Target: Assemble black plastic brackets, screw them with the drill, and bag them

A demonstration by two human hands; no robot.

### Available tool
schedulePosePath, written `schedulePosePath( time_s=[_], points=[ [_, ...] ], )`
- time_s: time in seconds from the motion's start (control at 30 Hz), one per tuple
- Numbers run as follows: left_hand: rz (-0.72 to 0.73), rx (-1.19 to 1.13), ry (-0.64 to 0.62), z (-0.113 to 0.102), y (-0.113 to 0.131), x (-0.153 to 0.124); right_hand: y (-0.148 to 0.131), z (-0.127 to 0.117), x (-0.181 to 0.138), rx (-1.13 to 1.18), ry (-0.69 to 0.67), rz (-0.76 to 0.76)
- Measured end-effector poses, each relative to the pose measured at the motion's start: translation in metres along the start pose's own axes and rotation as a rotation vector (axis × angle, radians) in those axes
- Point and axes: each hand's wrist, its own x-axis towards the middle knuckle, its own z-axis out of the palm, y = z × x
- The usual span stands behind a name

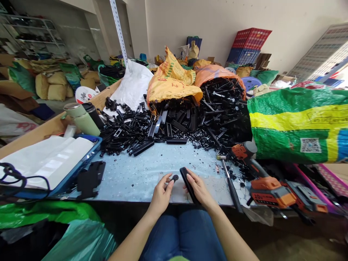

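Between the thumb and fingers of my left hand point(161, 194) is a small black part with a round end point(175, 177). My right hand point(199, 188) grips a long, narrow black plastic piece point(189, 185) with rounded ends, held slanted over the table's front edge. The two parts are close together but apart. Beyond my hands, a heap of black plastic parts point(127, 127) spreads across the back of the blue-grey tabletop point(122, 168). Similar long black pieces point(176, 141) lie along the heap's front.
On the right lie a hammer point(231, 185) and an orange cordless drill point(261, 177), beside a green-and-yellow sack point(288, 123). Yellow point(174, 87) and orange sacks point(220, 74) spill parts at the back. A blue tray point(92, 145), black plate point(91, 179) and green flask point(83, 117) stand left.
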Motion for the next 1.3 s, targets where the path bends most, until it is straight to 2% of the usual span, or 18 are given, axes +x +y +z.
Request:
schedulePosePath(
  time_s=[0.07,0.17,0.3,0.37,0.8,0.9,1.03,1.07,1.13,1.2,1.3],
  points=[
    [-0.024,-0.055,-0.023,0.004,0.006,-0.001,-0.01,0.005,0.004,0.242,-0.075,0.01],
    [0.005,-0.046,-0.009,0.002,0.015,0.0,-0.017,0.009,0.008,0.356,-0.106,-0.05],
    [0.228,0.088,-0.017,-0.009,0.02,0.004,-0.015,0.009,0.013,0.326,-0.145,-0.134],
    [0.294,0.137,-0.036,-0.013,0.021,0.007,-0.014,0.007,0.014,0.309,-0.158,-0.15],
    [0.391,0.193,-0.085,-0.02,0.02,0.009,-0.016,0.005,0.016,0.194,-0.177,-0.192],
    [0.386,0.243,-0.007,-0.018,0.019,0.011,-0.02,0.004,0.009,0.011,-0.188,-0.271],
    [0.388,0.259,0.175,-0.024,0.028,0.027,-0.018,0.021,-0.011,-0.218,-0.387,-0.461],
    [0.392,0.245,0.188,-0.027,0.032,0.031,-0.015,0.026,-0.015,-0.196,-0.371,-0.451],
    [0.401,0.213,0.162,-0.032,0.038,0.034,-0.01,0.031,-0.015,-0.024,-0.2,-0.322],
    [0.403,0.212,0.082,-0.033,0.042,0.032,-0.007,0.029,-0.009,0.205,-0.036,-0.166],
    [0.405,0.245,-0.031,-0.027,0.041,0.021,-0.012,0.019,0.004,0.395,-0.012,-0.098]
  ],
)
